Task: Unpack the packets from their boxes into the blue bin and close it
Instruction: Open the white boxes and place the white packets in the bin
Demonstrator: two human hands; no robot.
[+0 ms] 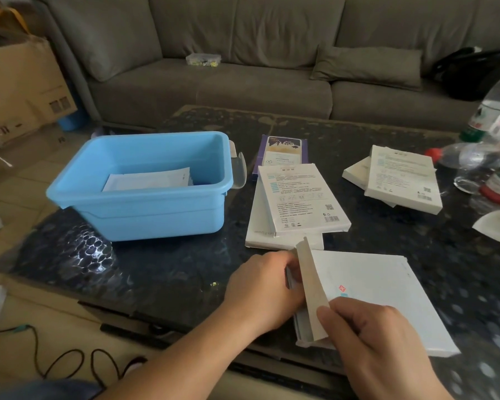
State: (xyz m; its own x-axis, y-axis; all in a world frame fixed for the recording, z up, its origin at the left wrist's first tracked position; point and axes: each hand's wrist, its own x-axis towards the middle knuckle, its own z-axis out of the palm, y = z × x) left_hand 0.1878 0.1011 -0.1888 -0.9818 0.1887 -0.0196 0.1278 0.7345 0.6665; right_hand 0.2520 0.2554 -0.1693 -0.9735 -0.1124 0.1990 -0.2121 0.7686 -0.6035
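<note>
Grey sofa is running along the back; dark speckled table is sitting in front of it. Blue bin is standing open on the table's left part, white packets lying flat inside. Clear lid is leaning at the bin's right end. Nearest the camera, a white box is lying flat on the table, its grey end flap standing raised. Stack of white boxes is lying between bin and the near box; a second stack is lying further right. Left hand is reaching into the box's open end, fingers hidden behind the flap: grip cannot be told. Right hand is pinching the flap's lower end.
</note>
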